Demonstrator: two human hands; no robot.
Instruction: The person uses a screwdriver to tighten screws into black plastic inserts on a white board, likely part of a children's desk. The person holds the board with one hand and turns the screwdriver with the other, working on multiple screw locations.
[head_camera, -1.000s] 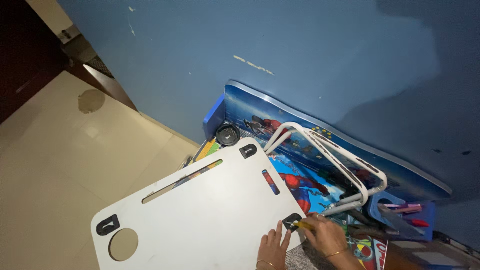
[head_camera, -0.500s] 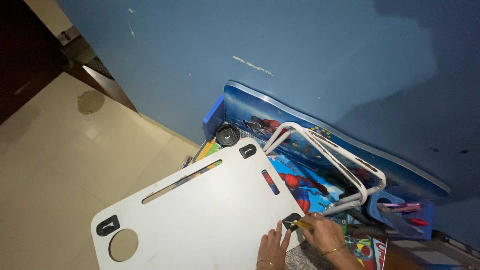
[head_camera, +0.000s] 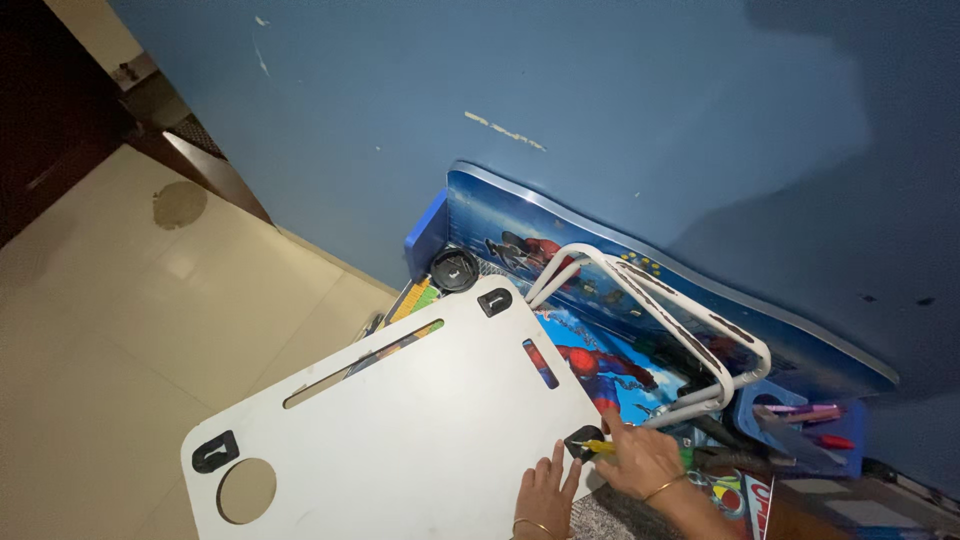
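A white board (head_camera: 420, 420), the underside of a small lap table with a round hole, a long slot and black corner brackets, lies tilted in front of me. My left hand (head_camera: 545, 495) rests flat on its lower right part, fingers apart. My right hand (head_camera: 640, 460) is closed on a yellow-handled tool (head_camera: 598, 446) whose tip sits at the black bracket (head_camera: 578, 440) on the board's right corner. Both wrists wear thin bangles.
A blue picture-printed table top (head_camera: 640, 290) leans on the blue wall, with white tube legs (head_camera: 680, 320) folded over it. A black round cap (head_camera: 455, 268) sits by it. A blue holder with pens (head_camera: 805, 415) stands at right. Beige floor tiles (head_camera: 130, 310) spread left.
Both hands have stayed at the board's right corner, with only slight shifts of the fingers. The board has not moved.
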